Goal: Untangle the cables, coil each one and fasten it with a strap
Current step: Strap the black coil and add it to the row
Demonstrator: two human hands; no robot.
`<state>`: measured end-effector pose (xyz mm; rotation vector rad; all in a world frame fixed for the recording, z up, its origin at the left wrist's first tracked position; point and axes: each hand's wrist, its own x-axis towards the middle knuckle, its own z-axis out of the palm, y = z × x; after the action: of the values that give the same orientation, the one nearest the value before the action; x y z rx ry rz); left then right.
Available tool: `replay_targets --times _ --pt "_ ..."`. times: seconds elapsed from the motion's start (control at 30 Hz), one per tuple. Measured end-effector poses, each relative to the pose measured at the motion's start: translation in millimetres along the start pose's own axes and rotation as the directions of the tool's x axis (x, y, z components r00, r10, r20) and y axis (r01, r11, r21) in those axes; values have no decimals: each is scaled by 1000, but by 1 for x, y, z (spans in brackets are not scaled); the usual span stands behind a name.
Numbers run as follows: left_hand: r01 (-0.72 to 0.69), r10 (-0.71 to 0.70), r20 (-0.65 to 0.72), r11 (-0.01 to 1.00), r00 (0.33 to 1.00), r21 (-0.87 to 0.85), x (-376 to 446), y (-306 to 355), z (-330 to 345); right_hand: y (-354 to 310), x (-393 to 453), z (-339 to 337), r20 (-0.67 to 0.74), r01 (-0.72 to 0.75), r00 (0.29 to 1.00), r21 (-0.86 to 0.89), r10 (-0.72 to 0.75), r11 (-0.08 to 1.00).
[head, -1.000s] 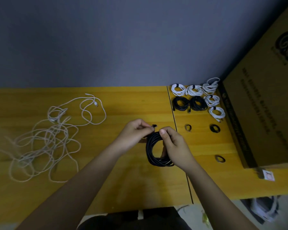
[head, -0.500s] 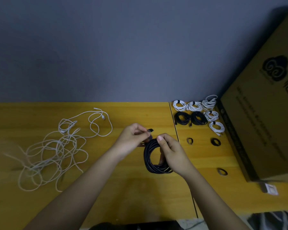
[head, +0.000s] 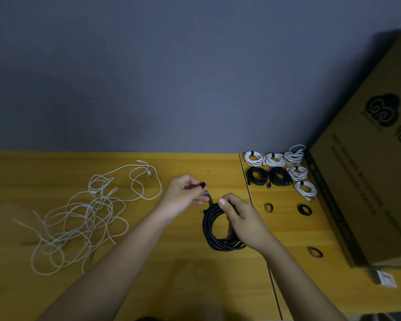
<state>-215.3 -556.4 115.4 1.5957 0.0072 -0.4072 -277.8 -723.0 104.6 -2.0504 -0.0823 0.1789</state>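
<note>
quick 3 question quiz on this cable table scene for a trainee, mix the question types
1. True or false: the right hand holds the black coil.
2. How many loose strap rings lie on the table? A) one B) three C) five
3. Fill in: the untangled pile left of the hands is ____ in colour.

Key
1. True; the left hand pinches a strap beside it.
2. B
3. white
</note>
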Motion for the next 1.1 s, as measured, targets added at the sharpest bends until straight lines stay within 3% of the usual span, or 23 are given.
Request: replay_targets --times 0.3,0.7,0.87,1.1 --pt "90 -95 106 995 990 49 -4 18 6 -21 0 -10 -55 93 994 28 -91 995" --pt "243 -225 301 970 927 -21 -19 27 -3 -24 -10 -1 -145 83 987 51 -75 995" --pt "205 -180 304 977 936 -53 -31 32 -1 -22 -12 5 -246 75 968 69 -56 995" --pt "92 -87 227 996 970 -9 -44 27 2 -17 -14 13 -301 73 950 -55 -87 996"
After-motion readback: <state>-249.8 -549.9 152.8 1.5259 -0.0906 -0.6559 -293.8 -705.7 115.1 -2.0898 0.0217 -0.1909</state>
